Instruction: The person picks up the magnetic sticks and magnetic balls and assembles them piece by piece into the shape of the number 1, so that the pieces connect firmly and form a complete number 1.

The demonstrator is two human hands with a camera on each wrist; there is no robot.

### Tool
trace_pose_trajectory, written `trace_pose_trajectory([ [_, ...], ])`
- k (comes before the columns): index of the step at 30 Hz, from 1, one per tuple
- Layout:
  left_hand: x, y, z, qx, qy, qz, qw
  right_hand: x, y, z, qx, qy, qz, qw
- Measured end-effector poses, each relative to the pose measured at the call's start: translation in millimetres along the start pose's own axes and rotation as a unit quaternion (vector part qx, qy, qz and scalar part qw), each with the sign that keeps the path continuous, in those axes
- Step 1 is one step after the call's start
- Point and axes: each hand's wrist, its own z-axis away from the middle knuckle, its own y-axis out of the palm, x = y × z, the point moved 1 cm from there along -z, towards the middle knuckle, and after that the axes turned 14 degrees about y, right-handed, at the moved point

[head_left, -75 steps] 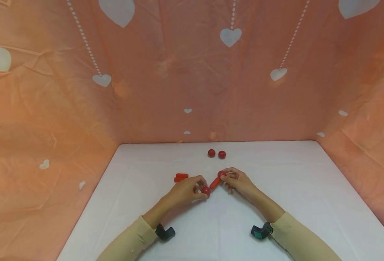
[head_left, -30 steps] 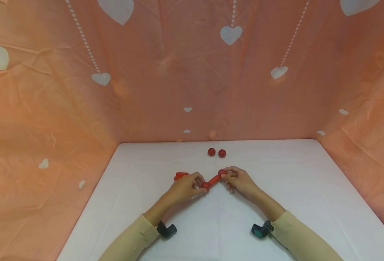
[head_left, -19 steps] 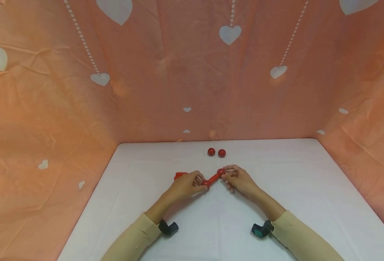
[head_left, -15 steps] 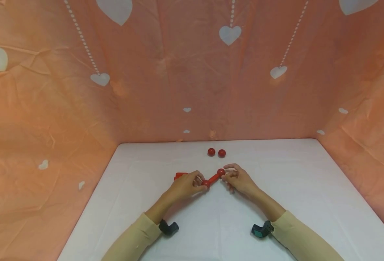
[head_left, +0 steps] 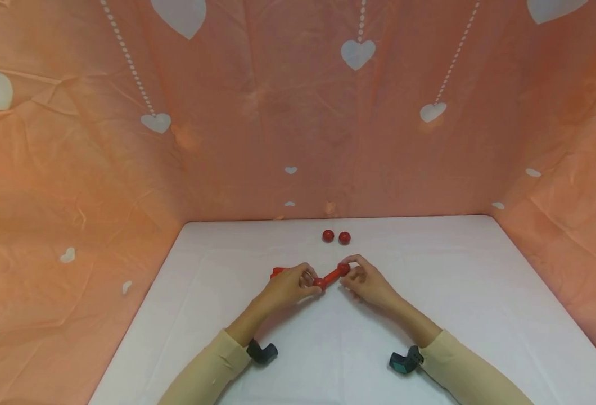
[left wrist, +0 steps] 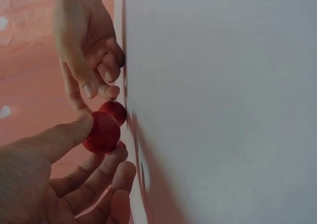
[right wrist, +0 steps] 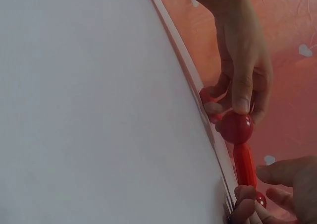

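Note:
A red rod (right wrist: 243, 164) spans two red balls, slanting up to the right above the white table in the head view. My left hand (head_left: 289, 288) pinches the nearer ball (left wrist: 102, 133) between thumb and fingers. Around the farther ball (head_left: 344, 269), my right hand (head_left: 371, 284) has its index finger at the top and its thumb below, beside the rod. In the right wrist view that thumb (right wrist: 277, 172) stands slightly off the rod, and the fingers partly hide the farther ball.
Two loose red balls, one on the left (head_left: 328, 236) and one on the right (head_left: 344, 238), lie farther back on the white table (head_left: 429, 253). Spare red rods (head_left: 278, 271) lie behind my left hand, partly hidden. An orange cloth with hearts (head_left: 257, 140) surrounds the table.
The rod's lower end has met the left-hand ball, after a gap earlier. My right fingers have loosened and shifted around the farther ball, with the thumb now lower.

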Motion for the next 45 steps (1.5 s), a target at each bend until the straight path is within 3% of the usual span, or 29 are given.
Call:
trace_pose_trajectory([
  [8, 0.0, -0.2, -0.6, -0.003, -0.002, 0.007, 1.0000, 0.5, 6.6, 3.5, 0.034, -0.064, 0.019, 0.997],
  [23, -4.4, 2.6, -4.9, -0.007, 0.011, 0.006, 0.9999, 3.4, 12.7, 9.2, 0.043, -0.111, 0.048, 0.992],
  [45, -8.9, 7.4, -8.8, -0.006, 0.004, 0.004, 1.0000, 1.7, 16.8, 8.5, 0.052, -0.115, 0.043, 0.991],
])
